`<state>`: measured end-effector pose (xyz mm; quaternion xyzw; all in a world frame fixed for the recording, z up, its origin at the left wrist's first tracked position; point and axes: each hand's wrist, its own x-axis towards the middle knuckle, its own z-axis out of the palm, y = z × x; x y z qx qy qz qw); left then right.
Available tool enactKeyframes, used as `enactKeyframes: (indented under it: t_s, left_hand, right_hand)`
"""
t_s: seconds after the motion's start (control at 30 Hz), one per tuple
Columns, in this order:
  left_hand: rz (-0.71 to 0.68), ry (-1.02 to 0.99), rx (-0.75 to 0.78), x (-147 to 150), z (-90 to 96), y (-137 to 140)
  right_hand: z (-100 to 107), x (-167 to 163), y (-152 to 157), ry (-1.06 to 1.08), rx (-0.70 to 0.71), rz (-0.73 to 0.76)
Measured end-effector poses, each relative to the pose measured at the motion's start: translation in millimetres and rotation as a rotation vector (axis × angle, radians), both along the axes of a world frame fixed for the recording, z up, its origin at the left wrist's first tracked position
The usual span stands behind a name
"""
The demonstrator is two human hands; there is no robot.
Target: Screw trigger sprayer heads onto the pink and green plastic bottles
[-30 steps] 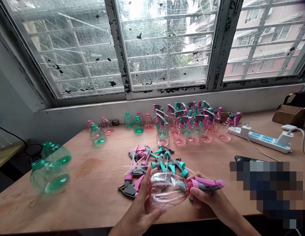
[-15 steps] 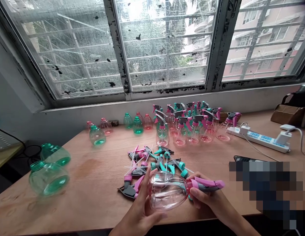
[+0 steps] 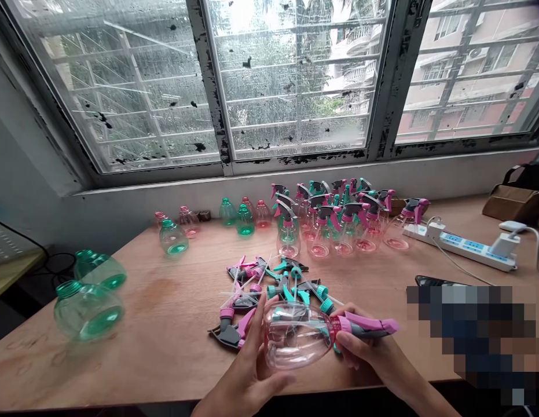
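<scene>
A clear pinkish spray bottle (image 3: pixel 295 339) lies sideways in the air above the table's near edge, its base to the left. My left hand (image 3: pixel 252 365) is wrapped round the base end of the body. At the neck, my right hand (image 3: pixel 360 347) grips the pink collar of the spray head (image 3: pixel 367 324), which sits on the bottle and points right. Just behind the bottle is a pile of loose trigger spray heads, pink-and-grey ones (image 3: pixel 228 330) at left and teal-and-black ones (image 3: pixel 290 286) at right, with thin tubes sticking out.
Topped spray bottles (image 3: pixel 321 231) stand grouped near the wall. Open green bottles (image 3: pixel 89 313) are at left, more green and pink ones (image 3: pixel 245 220) further back. A power strip (image 3: pixel 464 249), a phone (image 3: pixel 438 281) and a brown bag (image 3: pixel 512 200) lie right. Windows rise behind.
The view has shifted very slightly, so the table things sit a little further right. Both hands keep the same hold on the bottle and spray head.
</scene>
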<state>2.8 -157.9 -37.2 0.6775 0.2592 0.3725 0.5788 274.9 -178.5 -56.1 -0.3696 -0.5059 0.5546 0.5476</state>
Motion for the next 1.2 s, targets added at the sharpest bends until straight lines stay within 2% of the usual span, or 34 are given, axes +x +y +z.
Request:
enactKeyframes:
  t_s: [0.2,0.5,0.73,0.97,1.2]
  left_hand:
    - [-0.053,-0.011,-0.031,-2.5,3.5,0.1]
    - [0.016,0.038,0.027,0.4,5.8,-3.0]
    - [-0.019,-0.002,-0.077,-2.2,0.4,2.3]
    - [0.061,0.037,0.005,-1.0,-6.8,5.0]
    - [0.042,0.016,-0.086,-2.8,-1.3,4.9]
  right_hand:
    - [1.5,-0.5,0.1,-0.004,-0.003,-0.003]
    - [-1.4,-0.6,1.7,0.073,0.021,0.006]
    - [4.2,-2.0,-0.5,0.018,-0.006,-0.018]
    - [4.2,0.5,-0.1,-0.004,0.011,-0.021]
    - [5.5,-1.2,-0.5,0.051,0.012,0.010]
